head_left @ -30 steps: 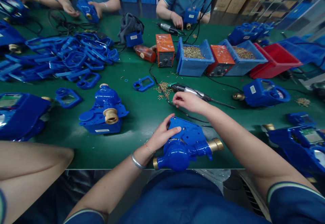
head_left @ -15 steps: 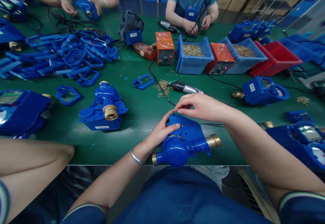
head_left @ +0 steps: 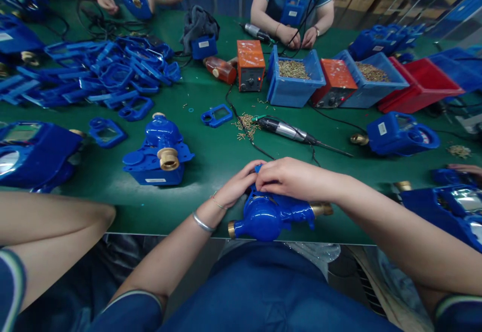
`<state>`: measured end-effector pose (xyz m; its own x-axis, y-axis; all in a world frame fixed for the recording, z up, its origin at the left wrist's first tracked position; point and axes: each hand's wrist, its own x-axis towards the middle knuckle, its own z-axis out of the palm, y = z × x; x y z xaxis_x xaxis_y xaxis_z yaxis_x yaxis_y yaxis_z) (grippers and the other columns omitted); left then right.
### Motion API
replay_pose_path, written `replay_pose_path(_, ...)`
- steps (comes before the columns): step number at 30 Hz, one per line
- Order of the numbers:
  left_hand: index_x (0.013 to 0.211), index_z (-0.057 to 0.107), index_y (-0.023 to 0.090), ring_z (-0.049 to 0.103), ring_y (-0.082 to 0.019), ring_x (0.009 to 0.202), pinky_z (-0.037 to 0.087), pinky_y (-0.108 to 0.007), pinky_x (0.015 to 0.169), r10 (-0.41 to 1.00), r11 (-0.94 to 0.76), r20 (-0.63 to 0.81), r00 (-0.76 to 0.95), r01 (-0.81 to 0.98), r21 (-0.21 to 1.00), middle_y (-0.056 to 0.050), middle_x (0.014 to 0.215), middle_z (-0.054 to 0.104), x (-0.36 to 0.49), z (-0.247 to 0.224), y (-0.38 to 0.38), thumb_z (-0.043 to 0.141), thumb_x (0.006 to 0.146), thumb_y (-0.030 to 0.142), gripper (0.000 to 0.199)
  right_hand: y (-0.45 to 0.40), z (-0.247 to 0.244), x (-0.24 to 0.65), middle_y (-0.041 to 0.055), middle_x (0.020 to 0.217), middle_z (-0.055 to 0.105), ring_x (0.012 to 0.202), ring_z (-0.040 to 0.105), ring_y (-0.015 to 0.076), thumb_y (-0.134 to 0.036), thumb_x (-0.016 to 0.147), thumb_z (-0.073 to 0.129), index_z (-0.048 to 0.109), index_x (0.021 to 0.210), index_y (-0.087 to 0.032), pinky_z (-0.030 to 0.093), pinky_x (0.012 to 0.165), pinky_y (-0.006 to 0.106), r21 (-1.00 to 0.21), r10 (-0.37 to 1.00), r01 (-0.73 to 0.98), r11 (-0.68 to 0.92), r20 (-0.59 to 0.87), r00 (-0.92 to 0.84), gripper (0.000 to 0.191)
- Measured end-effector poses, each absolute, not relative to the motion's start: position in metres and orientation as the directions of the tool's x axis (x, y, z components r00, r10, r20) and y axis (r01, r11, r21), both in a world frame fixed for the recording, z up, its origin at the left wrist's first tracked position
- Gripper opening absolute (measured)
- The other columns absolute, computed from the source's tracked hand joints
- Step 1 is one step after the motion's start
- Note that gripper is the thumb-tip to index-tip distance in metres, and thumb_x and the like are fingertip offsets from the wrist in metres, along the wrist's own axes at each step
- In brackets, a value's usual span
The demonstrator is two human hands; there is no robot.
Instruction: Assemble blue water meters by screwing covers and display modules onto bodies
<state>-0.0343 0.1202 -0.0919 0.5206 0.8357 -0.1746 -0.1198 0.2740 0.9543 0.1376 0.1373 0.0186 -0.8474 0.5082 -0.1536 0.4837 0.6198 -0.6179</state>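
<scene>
A blue meter housing [head_left: 263, 216] with brass threaded ends lies at the table's near edge. My left hand [head_left: 241, 184] is wrapped round its upper left side. Over the housing's top rests my right hand [head_left: 280, 176], its fingers bent together and pointing down; whatever is between the fingertips is hidden. Beyond my hands are a pile of small brass screws [head_left: 246, 125] and an electric screwdriver [head_left: 282, 127] lying on the green table. A blue frame [head_left: 217, 116] lies left of the screws. Another blue meter [head_left: 160, 153] stands to the left.
Orange power boxes [head_left: 250, 66], blue screw bins [head_left: 295, 88] and a red bin [head_left: 417, 83] line the middle. Blue frames are heaped [head_left: 113, 71] at the left. Co-workers sit across the table; a neighbour's arm [head_left: 56, 231] reaches in at the left. A cable runs beyond my hands.
My right hand has come down onto the top of the housing, covering the holes that showed before. My left hand's thumb is now less visible. The view has shifted slightly.
</scene>
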Motion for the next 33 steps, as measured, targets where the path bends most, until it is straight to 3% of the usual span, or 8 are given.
replay_pose_path(5, 0.122, 0.059, 0.019, 0.048, -0.025, 0.127, 0.035, -0.038, 0.110, 0.838, 0.287, -0.158, 0.523, -0.175, 0.942, -0.007, 0.130, 0.060, -0.037, -0.092, 0.122, 0.059, 0.086, 0.029, 0.038, 0.137, 0.010, 0.131, 0.0054, 0.095, 0.070, 0.092, 0.064, 0.0207, -0.016, 0.090, 0.061, 0.072, 0.093, -0.016, 0.047, 0.083, 0.031, -0.494, 0.457, 0.470, 0.732, -0.155, -0.876, 0.011)
replay_pose_path(13, 0.121, 0.063, 0.019, 0.047, -0.029, 0.129, 0.034, -0.042, 0.111, 0.858, 0.278, -0.149, 0.492, -0.200, 0.940, -0.007, 0.131, 0.061, -0.037, -0.098, 0.123, 0.067, 0.081, 0.030, 0.041, 0.141, -0.004, 0.135, 0.0049, 0.094, 0.068, 0.097, 0.059, 0.0192, -0.022, 0.093, 0.058, 0.072, 0.090, -0.016, 0.047, 0.087, 0.031, -0.507, 0.375, 0.291, 0.811, 0.069, -0.925, 0.015)
replay_pose_path(22, 0.121, 0.064, 0.020, 0.047, -0.028, 0.131, 0.033, -0.040, 0.112, 0.859, 0.295, -0.165, 0.484, -0.207, 0.933, -0.006, 0.132, 0.062, -0.035, -0.100, 0.121, 0.067, 0.082, 0.032, 0.040, 0.140, -0.004, 0.129, 0.0113, 0.100, 0.066, 0.102, 0.056, 0.0235, -0.019, 0.092, 0.058, 0.069, 0.093, -0.010, 0.047, 0.091, 0.036, -0.397, 0.337, 0.293, 0.870, 0.044, -0.940, 0.014)
replay_pose_path(27, 0.123, 0.061, 0.022, 0.051, -0.025, 0.123, 0.038, -0.036, 0.105, 0.848, 0.309, -0.186, 0.495, -0.178, 0.934, -0.005, 0.126, 0.063, -0.035, -0.098, 0.121, 0.067, 0.083, 0.032, 0.042, 0.142, 0.009, 0.137, 0.0091, 0.099, 0.064, 0.099, 0.057, 0.0210, -0.018, 0.091, 0.060, 0.069, 0.093, -0.012, 0.046, 0.087, 0.033, -0.522, 0.430, 0.359, 0.774, 0.017, -0.903, 0.011)
replay_pose_path(33, 0.122, 0.058, 0.026, 0.057, -0.017, 0.090, 0.044, -0.027, 0.078, 0.815, 0.389, -0.275, 0.511, -0.129, 0.912, -0.002, 0.109, 0.062, -0.037, -0.091, 0.119, 0.067, 0.083, 0.038, 0.042, 0.141, 0.027, 0.197, 0.0028, 0.088, 0.062, 0.082, 0.057, 0.0139, -0.028, 0.091, 0.061, 0.068, 0.088, -0.017, 0.043, 0.077, 0.027, -0.656, 0.753, 0.530, 0.537, 0.090, -0.652, 0.014)
